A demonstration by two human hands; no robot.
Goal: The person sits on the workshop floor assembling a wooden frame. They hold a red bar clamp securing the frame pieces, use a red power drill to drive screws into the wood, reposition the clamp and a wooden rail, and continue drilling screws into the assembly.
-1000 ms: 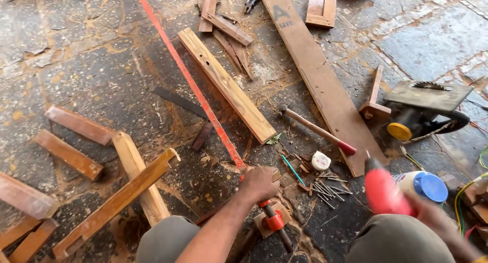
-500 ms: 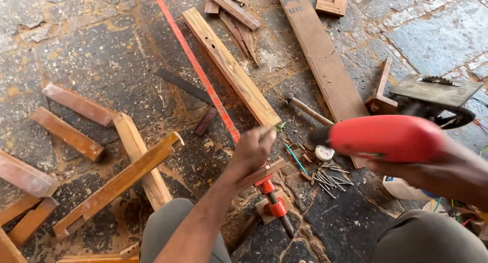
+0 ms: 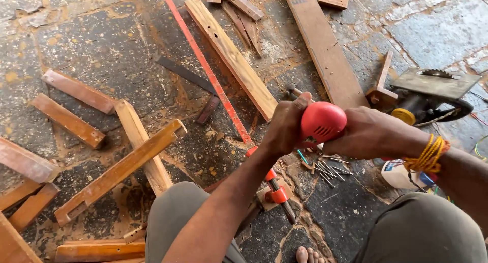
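A red power drill (image 3: 322, 121) is held over the floor between both hands. My left hand (image 3: 285, 124) grips its front end, fingers curled round the nose. My right hand (image 3: 367, 133), with yellow bangles at the wrist, wraps the rear of its body. Below the drill lie several loose nails (image 3: 325, 167). A long red bar clamp (image 3: 213, 80) runs from the top of the view to its orange screw head (image 3: 277, 194) beneath my left forearm.
A long pale plank (image 3: 231, 54) and a wide dark board (image 3: 323, 49) lie ahead. A circular saw (image 3: 432, 92) sits at right. Short wood blocks (image 3: 76, 90) and a joined wooden piece (image 3: 122, 169) lie at left. My knees and toes show below.
My right hand brought the red drill from the lower right up to the centre. My left hand rose off the clamp screw and took hold of the drill's front.
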